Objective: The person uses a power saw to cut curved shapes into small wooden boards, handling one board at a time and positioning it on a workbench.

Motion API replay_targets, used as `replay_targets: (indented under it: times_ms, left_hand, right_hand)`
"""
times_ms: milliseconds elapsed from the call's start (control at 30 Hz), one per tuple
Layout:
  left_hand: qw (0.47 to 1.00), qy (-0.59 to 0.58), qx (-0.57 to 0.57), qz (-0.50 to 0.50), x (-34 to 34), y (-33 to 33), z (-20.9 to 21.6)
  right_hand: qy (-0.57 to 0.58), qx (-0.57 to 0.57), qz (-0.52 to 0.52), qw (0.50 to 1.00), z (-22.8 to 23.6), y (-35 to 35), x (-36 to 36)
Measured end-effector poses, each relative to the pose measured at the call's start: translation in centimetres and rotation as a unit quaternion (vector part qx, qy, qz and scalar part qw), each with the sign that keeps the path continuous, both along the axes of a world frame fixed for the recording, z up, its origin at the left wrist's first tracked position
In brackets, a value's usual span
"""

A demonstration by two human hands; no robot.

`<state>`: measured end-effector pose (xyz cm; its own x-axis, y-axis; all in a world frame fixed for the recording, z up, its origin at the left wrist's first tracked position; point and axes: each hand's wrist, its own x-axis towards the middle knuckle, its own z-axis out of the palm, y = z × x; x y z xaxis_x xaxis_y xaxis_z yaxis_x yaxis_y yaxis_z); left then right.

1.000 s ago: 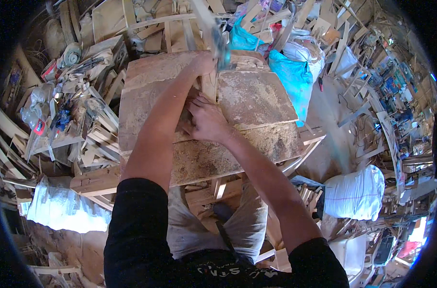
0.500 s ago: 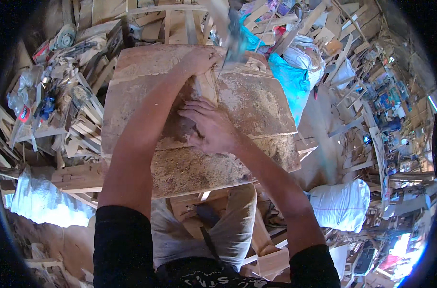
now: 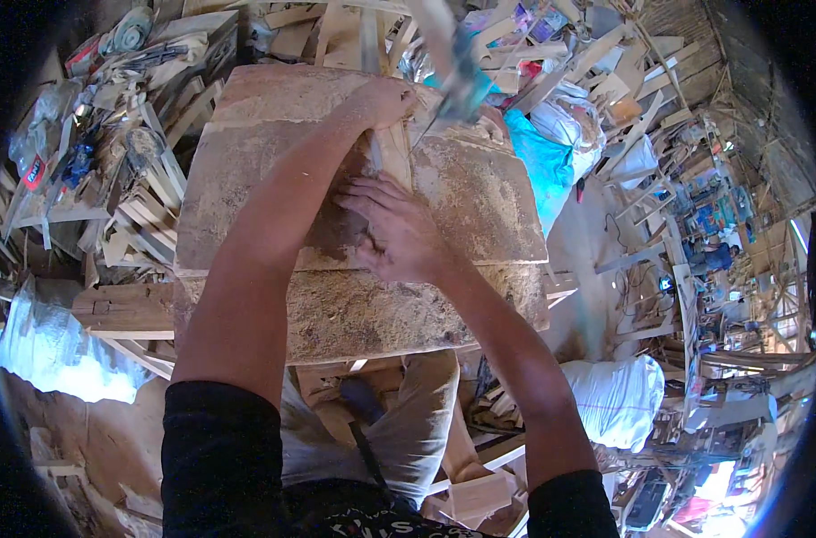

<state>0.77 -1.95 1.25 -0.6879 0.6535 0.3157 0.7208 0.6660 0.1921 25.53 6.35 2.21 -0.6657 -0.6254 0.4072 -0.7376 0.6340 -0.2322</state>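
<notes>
**Over a sawdust-covered tabletop (image 3: 480, 202), two bare hands at a pale wooden strip (image 3: 392, 154)**

Head camera, looking down: the wooden strip lies near the middle of the tabletop, running away from the person. The left hand (image 3: 391, 101) is at its far end, fingers bent over the wood; their tips are partly hidden, so I cannot tell whether they are clamped on it. The right hand (image 3: 397, 229) is at the near end, back upward, its fingers stretched leftward side by side, with the thumb apart from them. The strip runs out from just beyond the right hand's index finger, so its bare middle shows between the two hands. Whether the right fingertips press on the wood is unclear.

Just right of the left hand hangs a blurred blue-green machine part (image 3: 464, 85); a thin dark line, like a saw blade, slants from it toward the tabletop beside the strip. Sawdust (image 3: 372, 323) coats the tabletop's near section.

Beyond the right edge are a bright blue bag (image 3: 541, 166) and, lower, a bulging white sack (image 3: 616, 401). Wood offcuts (image 3: 148, 215) crowd the left, near a clear plastic bottle (image 3: 28, 148) with a red label.
</notes>
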Motion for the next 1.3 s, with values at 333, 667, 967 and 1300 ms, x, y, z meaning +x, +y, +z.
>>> replay_targets:
  times_ms: [333,667,967,1300]
  left_hand:
    - [0.996,0.023,0.089,0.004,-0.1,0.2,-0.6]
    - [0.999,-0.002,0.005,0.032,-1.4,-0.4,-0.2]
    - [0.992,-0.066,0.095,0.041,-0.5,0.5,-0.4]
    - [0.993,0.111,0.041,0.020,-4.3,-1.9,-3.6]
  right_hand:
    - [-0.006,0.023,-0.009,1.000,0.3,-0.2,-0.1]
    - [-0.008,0.039,-0.030,0.999,0.6,-0.5,-0.3]
    - [-0.001,0.059,-0.042,0.997,0.4,0.0,-0.6]
    - [0.040,-0.032,0.019,0.999,0.4,-1.5,0.1]
